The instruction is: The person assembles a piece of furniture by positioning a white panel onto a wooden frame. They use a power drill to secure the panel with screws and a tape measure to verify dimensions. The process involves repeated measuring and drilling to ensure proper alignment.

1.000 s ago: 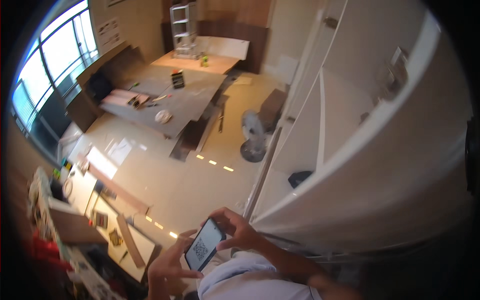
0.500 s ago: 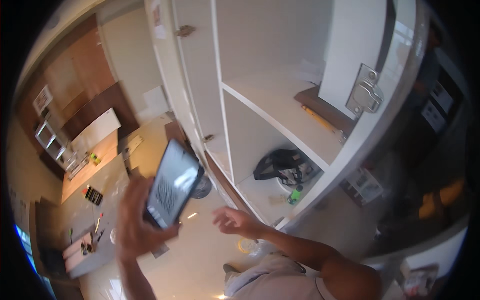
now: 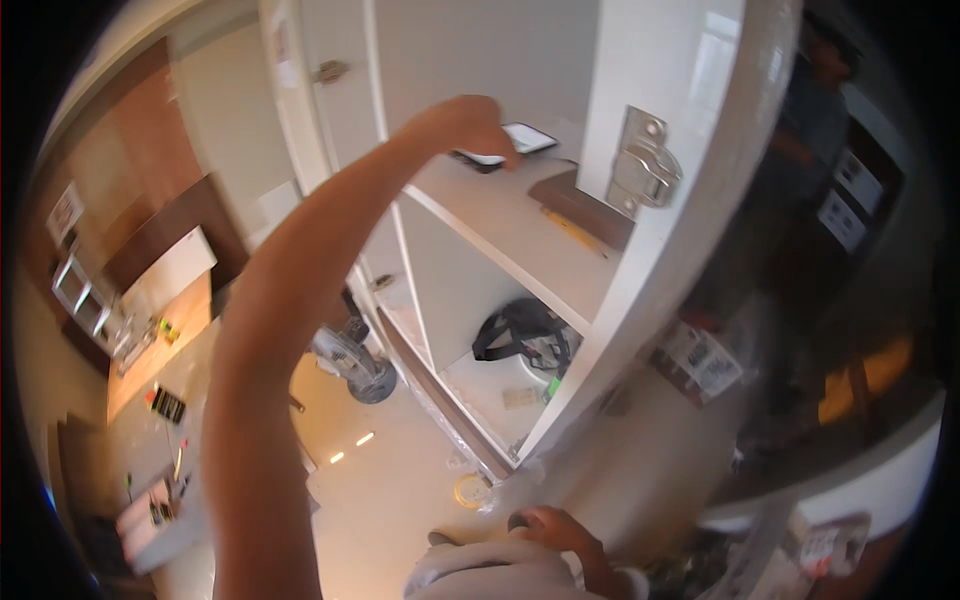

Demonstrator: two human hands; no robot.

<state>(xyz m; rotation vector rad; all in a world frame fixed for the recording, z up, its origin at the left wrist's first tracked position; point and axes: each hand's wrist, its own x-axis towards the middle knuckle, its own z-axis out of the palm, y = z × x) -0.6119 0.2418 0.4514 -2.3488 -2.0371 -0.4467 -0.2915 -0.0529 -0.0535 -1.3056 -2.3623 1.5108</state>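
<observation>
Two bare hands show, with the view read as one clock dial. The left hand (image 3: 478, 122), reached out at 12 o'clock, is over one smartphone (image 3: 532, 137) with a lit screen. From that hand the phone shows at 3 to 4 o'clock, with a dark edge at 6 o'clock; the hand hides the rest. Whether the fingers are clamped on it or only resting, I cannot tell, nor whether it touches the cabinet shelf (image 3: 490, 215) or is just above.

The right hand (image 3: 550, 526), between 5 and 6 o'clock, is near the person's clothing, well apart from the phone. Its fingers curl, but I cannot tell how closely they meet.

On the shelf toward 2 o'clock are one brown board (image 3: 600, 212) and one slim yellow tool (image 3: 573, 233). Three metal hinges show: one large cup hinge (image 3: 645, 165) near 2 o'clock, two smaller ones at 11 and 9. In the compartment below, at 4 o'clock, lies one black strapped bag (image 3: 530, 318). One floor fan (image 3: 360, 368) stands at 8 o'clock, one yellow ring (image 3: 470, 490) lies at 6, and one other person (image 3: 815, 115) is at 2.
</observation>
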